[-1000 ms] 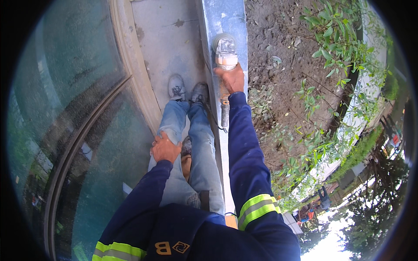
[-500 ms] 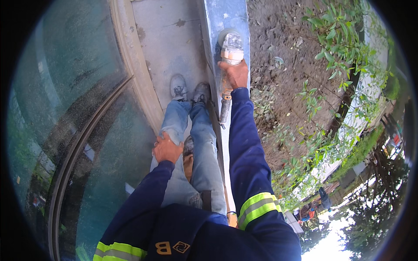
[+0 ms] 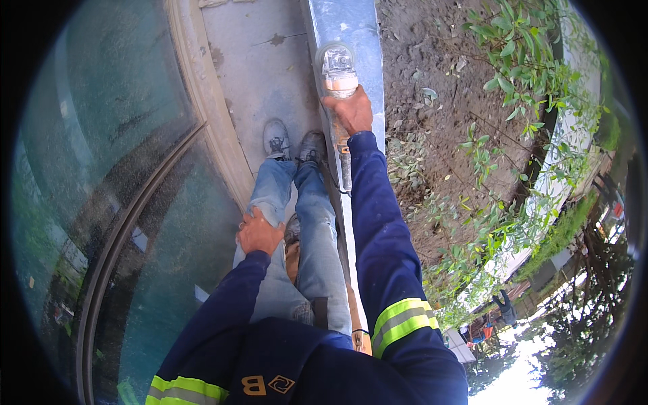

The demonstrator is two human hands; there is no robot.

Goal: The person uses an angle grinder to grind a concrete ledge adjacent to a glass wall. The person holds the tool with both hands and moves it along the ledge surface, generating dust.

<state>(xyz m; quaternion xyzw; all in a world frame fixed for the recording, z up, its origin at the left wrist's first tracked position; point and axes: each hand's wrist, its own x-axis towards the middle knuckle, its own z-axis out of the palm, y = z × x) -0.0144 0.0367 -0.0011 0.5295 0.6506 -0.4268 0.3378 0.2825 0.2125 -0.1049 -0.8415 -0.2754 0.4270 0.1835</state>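
My right hand (image 3: 351,111) is closed around a dust-coated angle grinder (image 3: 338,73) with an orange and grey body, its round head resting on the long grey-blue ledge (image 3: 351,20). A dark cord runs from the grinder's rear end, partly hidden by my sleeve. My left hand (image 3: 260,233) grips the left knee of my faded jeans (image 3: 268,196), its fingers curled over the cloth. My dusty shoes (image 3: 277,138) stand on the pavement beside the ledge's left face.
A dusty glass pane (image 3: 108,115) in a beige frame (image 3: 199,101) borders the pavement (image 3: 253,74) on the left. Right of the ledge lie soil (image 3: 425,121) with dry leaves, leafy branches (image 3: 506,81) and a pale curb behind them.
The grinder and my right hand shifted right and forward, then back left, now sitting nearer the ledge's left edge and further forward. My left hand has stayed on the knee.
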